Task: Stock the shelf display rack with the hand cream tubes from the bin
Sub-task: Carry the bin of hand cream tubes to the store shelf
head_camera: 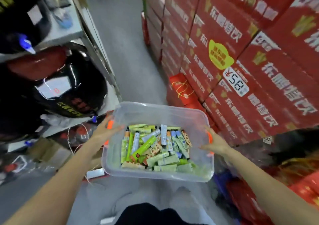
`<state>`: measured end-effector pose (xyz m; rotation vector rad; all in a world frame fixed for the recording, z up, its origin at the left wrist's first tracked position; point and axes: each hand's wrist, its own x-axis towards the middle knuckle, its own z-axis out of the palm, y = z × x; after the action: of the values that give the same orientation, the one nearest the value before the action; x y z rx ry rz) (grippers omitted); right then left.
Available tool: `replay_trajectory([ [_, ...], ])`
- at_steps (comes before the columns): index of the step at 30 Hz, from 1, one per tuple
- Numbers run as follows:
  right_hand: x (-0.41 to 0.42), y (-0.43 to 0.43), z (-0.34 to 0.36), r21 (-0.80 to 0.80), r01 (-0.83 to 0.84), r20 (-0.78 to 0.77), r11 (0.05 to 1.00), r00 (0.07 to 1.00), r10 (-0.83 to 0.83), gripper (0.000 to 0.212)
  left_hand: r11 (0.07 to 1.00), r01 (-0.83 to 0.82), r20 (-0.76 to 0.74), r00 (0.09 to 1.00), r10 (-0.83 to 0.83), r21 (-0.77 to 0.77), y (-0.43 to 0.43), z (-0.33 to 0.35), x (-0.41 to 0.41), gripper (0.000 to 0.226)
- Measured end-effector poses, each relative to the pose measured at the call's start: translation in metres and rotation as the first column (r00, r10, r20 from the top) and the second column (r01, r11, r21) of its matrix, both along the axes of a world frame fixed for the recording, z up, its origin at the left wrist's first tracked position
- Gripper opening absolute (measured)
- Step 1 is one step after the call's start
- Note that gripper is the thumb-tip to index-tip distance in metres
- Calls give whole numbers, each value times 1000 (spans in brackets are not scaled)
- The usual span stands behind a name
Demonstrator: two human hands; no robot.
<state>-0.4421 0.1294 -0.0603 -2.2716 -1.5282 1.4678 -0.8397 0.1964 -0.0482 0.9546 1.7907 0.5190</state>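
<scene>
My left hand point(105, 131) and right hand point(214, 143) grip the open bin point(155, 114); a tilt could spill its hand cream tubes point(155, 147)

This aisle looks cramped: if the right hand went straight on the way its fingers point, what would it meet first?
The clear bin itself: the right hand grips its side. Past that, probably the stacked red cartons, though depth is unclear.

A grey floor point(124, 43) carries a metal shelf unit point(99, 52) along its left side and stacked red cartons point(215, 22) on its right, a red bag point(183, 88) at their foot.
</scene>
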Motion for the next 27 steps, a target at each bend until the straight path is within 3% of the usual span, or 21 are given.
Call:
replay_trajectory([
  [4,-47,93,13,65,-93,-23,994,995,95,96,998,-15,-51,999,18,66,71,18,-50,76],
  [8,-68,177,26,136,-115,-31,984,992,120,91,993,118,-170,979,-111,30,139,34,-75,109],
  [11,-69,247,32,165,-153,25,974,988,151,90,980,197,-236,954,-184,35,197,41,-75,114],
  [15,-56,349,28,147,-194,36,970,981,190,94,974,224,-225,951,-211,32,293,36,-58,104],
  [19,-41,466,15,151,-135,-42,979,989,142,99,991,124,-148,982,-116,45,401,19,-36,95],
  [22,-32,555,8,159,-76,-104,984,990,93,102,993,110,-156,983,-101,51,478,12,-21,95],
  [27,-26,702,16,180,-64,-147,982,985,91,110,995,5,-204,979,16,100,604,25,-7,76],
])
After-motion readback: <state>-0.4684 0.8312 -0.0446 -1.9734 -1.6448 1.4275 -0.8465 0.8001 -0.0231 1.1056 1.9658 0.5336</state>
